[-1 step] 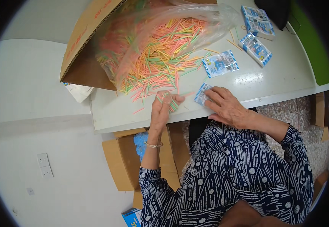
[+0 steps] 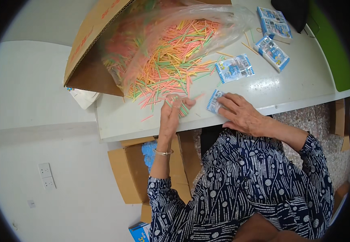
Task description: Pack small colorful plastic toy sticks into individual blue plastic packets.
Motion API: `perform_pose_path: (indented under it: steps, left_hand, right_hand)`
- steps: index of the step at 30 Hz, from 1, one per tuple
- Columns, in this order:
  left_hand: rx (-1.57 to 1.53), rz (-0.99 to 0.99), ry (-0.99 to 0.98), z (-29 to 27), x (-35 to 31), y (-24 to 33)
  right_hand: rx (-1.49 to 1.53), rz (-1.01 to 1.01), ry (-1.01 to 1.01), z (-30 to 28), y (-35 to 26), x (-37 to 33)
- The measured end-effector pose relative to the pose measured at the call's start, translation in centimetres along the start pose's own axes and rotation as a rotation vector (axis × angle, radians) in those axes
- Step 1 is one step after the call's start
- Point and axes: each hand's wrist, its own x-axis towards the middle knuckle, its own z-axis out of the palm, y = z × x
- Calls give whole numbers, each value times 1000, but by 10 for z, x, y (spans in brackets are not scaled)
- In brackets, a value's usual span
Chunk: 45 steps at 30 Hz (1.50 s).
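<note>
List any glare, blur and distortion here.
Head view: glare whitens a patch of table near the blue-white packets; head view: a pink stick beside the left hand looks smeared; head view: the table's front edge bows and the corners go black.

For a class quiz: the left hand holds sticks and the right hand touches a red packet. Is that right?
Red is wrong: in the head view, the left hand holds sticks and the right hand touches a blue and white packet.

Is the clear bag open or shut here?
Open: the clear bag gapes toward the person, and loose sticks lie out through its mouth onto the table.
</note>
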Motion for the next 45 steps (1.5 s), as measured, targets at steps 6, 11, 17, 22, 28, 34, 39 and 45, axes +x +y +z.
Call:
perform_pose_path:
  steps: [6,11,17,22,28,34,39,45]
  left_hand:
    - [-42,33,3,-10,43,-1]
    - [-89,16,0,-18,53,6]
    - [-340,107,121,-23,38,24]
    - [-947,-28,120,-24,39,20]
    - [-990,-134,66,-8,54,25]
    - [-547,-150,30,16,58,30]
    - [-193,-12,60,63,56,48]
    - [-19,119,50,83,67,44]
  right_hand:
    - [107,-300,-133,1,11,18]
    - [4,-515,-133,22,14,70]
    - [51,-427,124,6,17,65]
    - [-251,241,183,-25,88,34]
    - [-132,378,133,-29,102,32]
    - [268,502,17,-44,106,38]
    - [823,569,-33,-66,93,39]
    - [1080,545,12,-53,76,47]
